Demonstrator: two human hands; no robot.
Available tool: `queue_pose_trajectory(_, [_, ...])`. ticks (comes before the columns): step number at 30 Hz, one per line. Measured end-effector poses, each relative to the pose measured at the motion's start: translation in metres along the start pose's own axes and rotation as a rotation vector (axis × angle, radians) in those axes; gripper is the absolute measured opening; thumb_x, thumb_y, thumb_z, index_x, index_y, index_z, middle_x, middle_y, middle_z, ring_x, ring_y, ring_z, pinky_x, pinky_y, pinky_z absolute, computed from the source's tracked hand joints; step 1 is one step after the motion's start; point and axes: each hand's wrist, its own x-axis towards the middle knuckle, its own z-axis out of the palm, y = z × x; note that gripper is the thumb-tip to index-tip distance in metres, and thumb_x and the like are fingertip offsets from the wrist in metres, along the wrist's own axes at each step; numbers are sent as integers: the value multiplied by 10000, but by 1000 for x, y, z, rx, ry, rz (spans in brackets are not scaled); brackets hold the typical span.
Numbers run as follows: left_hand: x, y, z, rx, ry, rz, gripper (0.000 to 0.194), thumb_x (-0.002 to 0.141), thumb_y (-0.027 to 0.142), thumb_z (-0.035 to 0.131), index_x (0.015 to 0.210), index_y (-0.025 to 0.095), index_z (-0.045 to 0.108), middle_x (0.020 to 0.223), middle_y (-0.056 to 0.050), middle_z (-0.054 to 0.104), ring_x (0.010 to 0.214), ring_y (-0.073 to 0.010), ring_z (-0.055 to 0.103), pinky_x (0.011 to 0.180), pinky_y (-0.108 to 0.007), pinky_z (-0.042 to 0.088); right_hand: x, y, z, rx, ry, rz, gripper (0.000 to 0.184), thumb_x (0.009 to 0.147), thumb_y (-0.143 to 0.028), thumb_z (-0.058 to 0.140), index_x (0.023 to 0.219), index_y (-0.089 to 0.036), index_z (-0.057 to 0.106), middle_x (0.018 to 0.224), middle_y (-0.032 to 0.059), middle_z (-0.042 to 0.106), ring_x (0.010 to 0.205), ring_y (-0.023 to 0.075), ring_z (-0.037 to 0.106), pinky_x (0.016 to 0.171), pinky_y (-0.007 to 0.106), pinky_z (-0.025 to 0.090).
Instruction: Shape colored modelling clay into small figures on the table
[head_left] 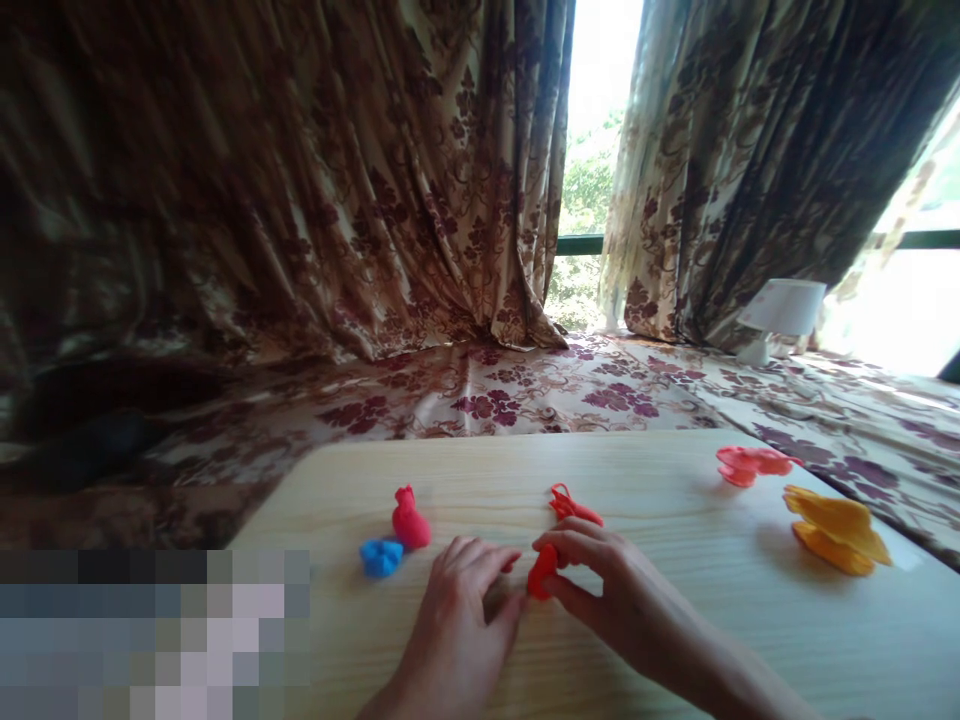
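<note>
An orange-red lump of what looks like modelling clay (541, 574) is pinched between the thumb and fingers of my right hand (600, 562), low over the wooden board's middle. My left hand (466, 610) is just left of it, thumb and fingers apart; its thumb tip comes close to the lump, and I cannot tell if they touch. Right behind my right fingers lies another orange-red piece (574, 506) with a thin loop at its end. To the left, a pinkish-red rounded piece (411, 520) with a narrow neck stands beside a crumpled blue piece (381, 558).
The pale wood-grain tabletop (480, 470) has rounded corners. On its right side lie a coral-pink shaped piece (754, 465) and a yellow folded piece (836, 530). Beyond are floral cloth (487, 405), curtains (337, 180) and a white lamp (784, 306). Pixelated blocks cover the lower left.
</note>
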Motion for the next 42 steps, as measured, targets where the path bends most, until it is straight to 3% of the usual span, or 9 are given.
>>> queue_pose_trajectory(4, [0, -5, 0, 30, 15, 1, 245, 798, 118, 525, 995, 174, 660, 978, -73, 662, 972, -223, 564, 904, -397, 439, -1, 3, 3, -15, -14, 10, 137, 824, -110, 569, 900, -207, 628, 873, 17, 633, 799, 144, 591, 738, 245, 466])
queue_pose_trajectory(15, [-1, -5, 2, 48, 8, 47, 217, 829, 140, 497, 961, 170, 666, 910, -70, 667, 906, -214, 571, 848, -380, 449, 1, 8, 11, -85, -22, 57, 122, 773, -62, 591, 760, -180, 617, 771, 11, 638, 742, 150, 588, 716, 252, 461])
queue_pose_trajectory(21, [1, -1, 2, 67, -26, 44, 206, 758, 142, 559, 928, 160, 674, 890, -81, 657, 905, -237, 566, 841, -395, 450, -1, 9, 14, -82, 51, 53, 107, 756, -82, 593, 754, -186, 618, 744, 5, 642, 695, 149, 600, 654, 237, 473])
queue_pose_trajectory(24, [1, 3, 5, 37, -51, 53, 302, 646, 126, 650, 946, 153, 662, 871, -79, 654, 888, -251, 566, 852, -415, 445, -2, 12, 19, -6, 141, 62, 106, 776, -158, 598, 870, -200, 622, 711, -10, 647, 647, 144, 606, 627, 234, 486])
queue_pose_trajectory(27, [-1, 6, 10, -42, 16, 32, 400, 550, 95, 710, 940, 145, 641, 874, -72, 659, 877, -253, 573, 862, -423, 446, -3, 12, 22, 116, 175, 84, 81, 792, -244, 603, 859, -199, 604, 710, -5, 655, 634, 146, 612, 623, 240, 500])
queue_pose_trajectory(30, [-4, 9, 11, -82, 105, 4, 270, 648, 156, 685, 912, 157, 630, 870, -68, 660, 871, -240, 587, 836, -410, 468, -3, 8, 19, 242, 152, 94, 130, 817, -318, 599, 858, -196, 582, 741, 12, 664, 667, 156, 629, 639, 246, 515])
queue_pose_trajectory(34, [-5, 11, 4, -66, 126, 45, 217, 771, 231, 608, 979, 172, 626, 921, -71, 671, 924, -228, 600, 892, -422, 464, -4, 2, 10, 383, 117, 132, 245, 835, -365, 602, 1011, -199, 561, 850, 36, 675, 777, 173, 646, 717, 259, 534])
queue_pose_trajectory(37, [-6, 10, 1, -40, 149, 131, 266, 782, 223, 587, 1041, 173, 616, 977, -80, 682, 975, -228, 611, 965, -438, 436, -3, 0, 7, 496, 57, 159, 236, 848, -385, 591, 988, -194, 589, 891, 53, 671, 814, 182, 636, 778, 292, 528])
queue_pose_trajectory(42, [-7, 8, 1, -18, 176, 224, 282, 770, 189, 577, 1048, 185, 625, 977, -80, 707, 941, -215, 647, 920, -394, 497, -3, -6, 4, 548, 15, 197, 296, 842, -396, 601, 1054, -191, 609, 918, 70, 684, 840, 198, 632, 799, 314, 512])
